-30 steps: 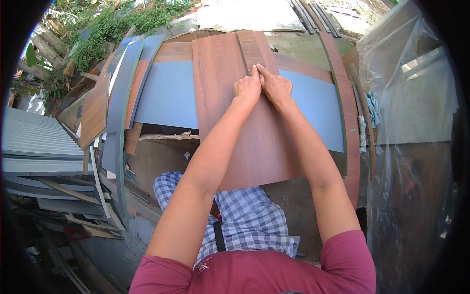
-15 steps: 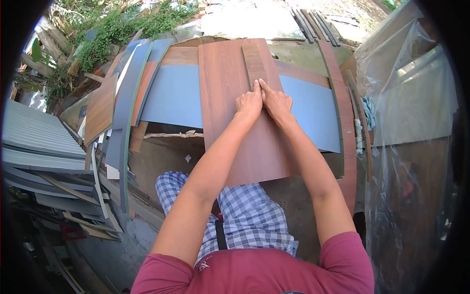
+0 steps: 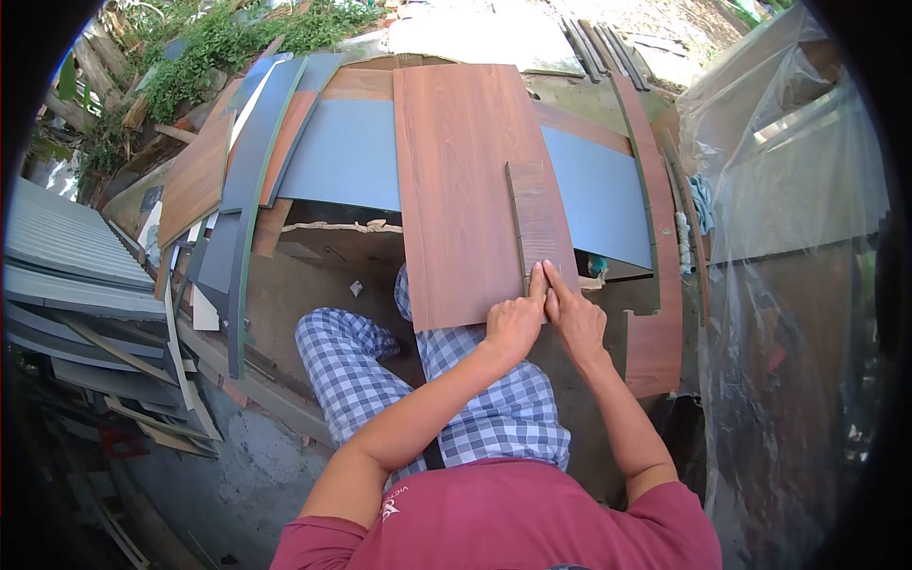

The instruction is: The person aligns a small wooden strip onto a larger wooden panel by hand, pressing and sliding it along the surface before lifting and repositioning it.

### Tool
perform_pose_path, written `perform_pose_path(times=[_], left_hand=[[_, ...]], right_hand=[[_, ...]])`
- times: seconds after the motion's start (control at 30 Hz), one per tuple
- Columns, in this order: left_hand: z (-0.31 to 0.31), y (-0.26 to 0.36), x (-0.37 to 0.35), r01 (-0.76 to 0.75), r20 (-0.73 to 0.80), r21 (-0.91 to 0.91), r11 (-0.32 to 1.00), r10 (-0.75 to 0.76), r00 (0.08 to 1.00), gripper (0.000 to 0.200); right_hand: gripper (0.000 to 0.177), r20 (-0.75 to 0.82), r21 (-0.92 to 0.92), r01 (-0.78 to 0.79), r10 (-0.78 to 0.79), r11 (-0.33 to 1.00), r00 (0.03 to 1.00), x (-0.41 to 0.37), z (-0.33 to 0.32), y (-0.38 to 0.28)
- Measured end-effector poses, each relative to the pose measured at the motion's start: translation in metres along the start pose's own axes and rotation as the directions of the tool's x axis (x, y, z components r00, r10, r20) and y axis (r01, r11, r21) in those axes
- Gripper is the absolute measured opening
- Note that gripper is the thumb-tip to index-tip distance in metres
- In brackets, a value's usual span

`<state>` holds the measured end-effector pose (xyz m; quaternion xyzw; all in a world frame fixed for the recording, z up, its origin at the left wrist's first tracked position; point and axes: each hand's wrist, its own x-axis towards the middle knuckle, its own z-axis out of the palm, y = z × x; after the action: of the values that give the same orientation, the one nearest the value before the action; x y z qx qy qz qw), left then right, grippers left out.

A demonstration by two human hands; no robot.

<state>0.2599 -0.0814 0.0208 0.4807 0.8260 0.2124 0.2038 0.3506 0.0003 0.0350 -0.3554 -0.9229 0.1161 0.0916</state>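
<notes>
A wide red-brown wood-grain board [image 3: 451, 180] lies lengthwise in front of me, its near end over my lap. On its right half rests a narrow strip of wood [image 3: 532, 214], pointing away from me. My left hand [image 3: 514, 325] and my right hand [image 3: 578, 321] are side by side at the strip's near end. Both index fingers stretch forward onto its top and almost meet at the tips. The other fingers are curled in around the end, partly hidden. The strip lies close to the board's right edge.
Blue-grey panels [image 3: 342, 157] lie under the board on both sides. Long offcuts [image 3: 266, 161] are piled at the left, beside stacked grey sheets [image 3: 76, 247]. A notched brown plank [image 3: 655, 347] and clear plastic sheeting [image 3: 769, 332] stand at the right.
Both hands have drawn back toward my body along the board, and the strip has come with them from the far end to the near right part. My elbows are more bent.
</notes>
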Motion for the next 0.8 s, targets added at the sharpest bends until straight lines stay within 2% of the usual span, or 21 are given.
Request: perform_pose_path(times=[0.07, 0.27, 0.33, 0.5, 0.6, 0.8], left_hand=[[0.009, 0.008, -0.009, -0.066, 0.016, -0.014, 0.998, 0.066, 0.998, 0.06], [0.005, 0.019, 0.0, -0.08, 0.081, -0.014, 0.997, 0.081, 0.993, 0.057], [0.003, 0.017, 0.013, -0.078, 0.074, -0.006, 0.997, 0.078, 0.994, 0.057], [-0.01, 0.014, 0.056, -0.07, 0.052, -0.013, 0.997, 0.07, 0.996, 0.056], [-0.019, 0.01, 0.091, -0.013, 0.072, 0.033, 0.999, 0.011, 0.997, 0.055], [-0.037, -0.008, 0.166, 0.043, -0.04, 0.078, 0.996, -0.04, 0.998, 0.052]], right_hand=[[0.041, -0.026, 0.005, -0.009, 0.009, 1.0, 1.0, -0.018, -0.002, 0.007], [0.04, -0.008, -0.074, -0.066, 0.066, 0.995, 0.998, -0.015, -0.004, 0.016], [0.039, -0.058, -0.052, -0.036, 0.033, 0.998, 0.998, -0.003, 0.0, 0.021], [0.037, -0.031, -0.08, -0.044, 0.041, 0.996, 0.999, 0.047, 0.008, 0.03], [0.037, -0.035, -0.079, -0.017, 0.014, 0.997, 0.999, 0.083, 0.014, 0.033], [0.038, -0.036, -0.034, -0.036, 0.034, 0.999, 0.999, 0.167, 0.028, 0.032]])
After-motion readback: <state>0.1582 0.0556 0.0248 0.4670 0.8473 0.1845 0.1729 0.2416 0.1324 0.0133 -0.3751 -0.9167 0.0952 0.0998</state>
